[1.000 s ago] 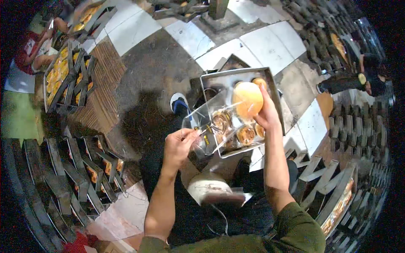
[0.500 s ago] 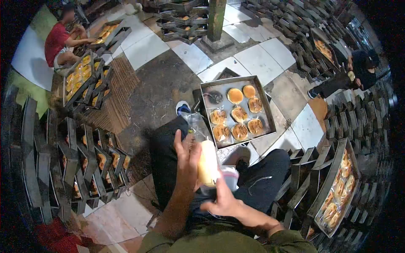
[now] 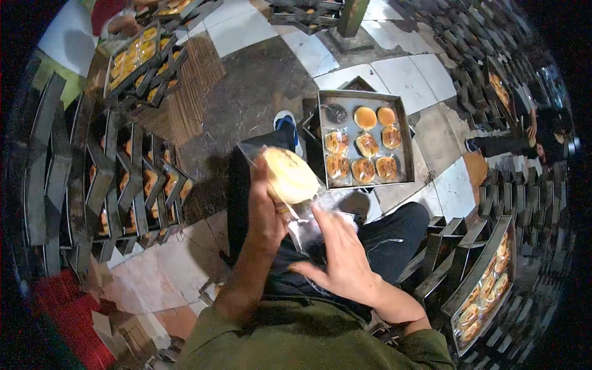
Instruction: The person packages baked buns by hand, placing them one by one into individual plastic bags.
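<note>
A pale yellow bun (image 3: 290,177) in a clear plastic bag (image 3: 305,231) rests in my left hand (image 3: 266,206), its fingers and thumb wrapped round the side. The bun's broad face is tilted up towards me. My right hand (image 3: 345,256) is at the bag's loose end, fingers stretched out and thumb spread, fingertips right at the crumpled plastic. Beyond my hands stands a square metal tray (image 3: 405,123) of buns. Two plain golden buns (image 3: 365,118) lie in its far part, and several brown-streaked buns (image 3: 366,145) in shiny wrapping fill the nearer rows.
Stacked metal trays (image 3: 102,179) of buns rise at my left. At my right another tray (image 3: 457,302) of wrapped buns leans on more stacks. Further left is a tray of yellow buns (image 3: 131,60), with a person's arm beyond. A person in dark clothes (image 3: 549,132) sits at far right.
The bun has turned from edge-on to showing its broad face, and my left hand has risen slightly. My right hand has shifted right, to the bag's end. The view has swung.
</note>
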`<state>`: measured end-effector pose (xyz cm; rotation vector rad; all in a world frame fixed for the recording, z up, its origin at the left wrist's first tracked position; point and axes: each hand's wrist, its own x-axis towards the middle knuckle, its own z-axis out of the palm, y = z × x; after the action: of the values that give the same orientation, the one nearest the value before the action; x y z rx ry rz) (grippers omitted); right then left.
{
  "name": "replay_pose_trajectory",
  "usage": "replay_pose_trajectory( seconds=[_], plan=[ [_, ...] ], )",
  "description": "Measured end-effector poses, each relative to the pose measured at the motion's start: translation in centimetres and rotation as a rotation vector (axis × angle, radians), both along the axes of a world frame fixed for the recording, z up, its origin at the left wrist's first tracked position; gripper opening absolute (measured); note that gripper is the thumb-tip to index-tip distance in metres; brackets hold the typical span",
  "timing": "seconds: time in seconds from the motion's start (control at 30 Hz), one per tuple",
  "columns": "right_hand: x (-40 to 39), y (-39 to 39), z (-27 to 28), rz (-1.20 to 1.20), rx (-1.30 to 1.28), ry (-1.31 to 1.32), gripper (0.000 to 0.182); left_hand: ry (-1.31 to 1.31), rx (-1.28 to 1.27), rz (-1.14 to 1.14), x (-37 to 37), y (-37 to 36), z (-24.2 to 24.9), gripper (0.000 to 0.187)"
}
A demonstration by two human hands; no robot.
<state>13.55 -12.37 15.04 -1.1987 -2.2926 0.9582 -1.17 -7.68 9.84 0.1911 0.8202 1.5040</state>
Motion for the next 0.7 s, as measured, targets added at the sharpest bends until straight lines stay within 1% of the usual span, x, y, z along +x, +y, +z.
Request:
replay_pose_trajectory(
  seconds=[0.03, 0.07, 0.1, 0.13, 0.17, 0.2, 0.27, 0.3, 0.37, 0.4, 0.43, 0.47, 0.5, 0.53, 0.6, 0.63, 0.67, 0.7],
  plan=[
    [0.8, -0.5, -0.4, 0.076, -0.170, 0.022, 0.083, 0.333, 0.115, 0.008, -0.7, 0.4, -0.6, 0.047],
    [1.3, -1.0, 0.1, 0.139, -0.427, 0.140, 0.061, 0.671, 0.226, 0.010, -1.1, 0.6, -1.3, 0.045],
    [2.0, -1.1, -0.3, 0.080, -0.207, 0.155, 0.050, 0.670, 0.219, 0.017, -1.4, 1.1, -0.5, 0.045],
    [2.5, -1.2, -0.6, 0.022, 0.012, 0.166, 0.039, 0.353, 0.147, 0.050, -1.5, 1.3, 0.8, 0.046],
    [2.2, -0.2, 0.4, -0.176, 0.001, 0.207, 0.021, 0.034, 0.078, 0.078, -1.5, 1.2, 1.8, 0.046],
    [2.2, 0.9, 1.1, -0.204, -0.010, 0.139, 0.020, 0.031, 0.086, 0.078, -1.1, 1.0, 2.3, 0.046],
    [2.0, 1.7, -1.1, -0.114, -0.009, 0.298, 0.017, 0.020, 0.214, 0.089, -0.3, 0.5, 3.0, 0.047],
    [2.1, 1.2, -1.5, -0.117, -0.003, 0.298, 0.017, -0.049, 0.284, -0.005, -1.0, 0.5, 2.8, 0.047],
    [2.1, 0.6, -1.7, -0.240, -0.599, 0.575, 0.018, -0.084, 0.261, 0.004, -0.6, 0.0, 4.2, 0.049],
    [2.1, 0.6, -1.2, -0.230, -0.595, 0.574, 0.018, -0.118, 0.230, 0.010, -0.5, -0.3, 5.0, 0.050],
    [2.0, 0.5, -0.3, -0.144, -0.322, 0.440, 0.018, -0.114, 0.235, 0.013, -0.6, -0.7, 5.4, 0.050],
    [2.0, 0.6, 0.2, -0.062, -0.045, 0.304, 0.019, -0.281, 0.203, -0.040, -0.7, -0.9, 5.8, 0.051],
    [1.9, 0.6, -0.3, 0.010, 0.208, 0.217, 0.014, -0.449, 0.168, -0.096, -0.7, -1.0, 6.0, 0.051],
    [1.8, 0.4, 0.0, 0.007, 0.211, 0.219, 0.014, -0.447, 0.171, -0.100, -0.2, -1.2, 6.0, 0.051],
    [1.6, 0.1, 1.0, 0.113, 0.058, -0.190, 0.020, 0.032, 0.123, 0.126, 0.9, -1.3, 4.7, 0.045],
    [2.3, 0.6, 2.3, 0.508, -0.153, -0.272, 0.029, -0.074, 0.100, 0.156, 1.0, -0.7, 1.9, 0.047],
    [2.7, 1.0, 4.2, 1.070, -0.509, -0.103, 0.016, -0.070, 0.100, 0.156, 0.3, -0.5, 2.7, 0.047],
    [3.6, 0.7, 4.0, 1.071, -0.513, -0.100, 0.016, -0.004, 0.086, 0.148, -0.8, -0.3, 4.1, 0.049]
  ],
)
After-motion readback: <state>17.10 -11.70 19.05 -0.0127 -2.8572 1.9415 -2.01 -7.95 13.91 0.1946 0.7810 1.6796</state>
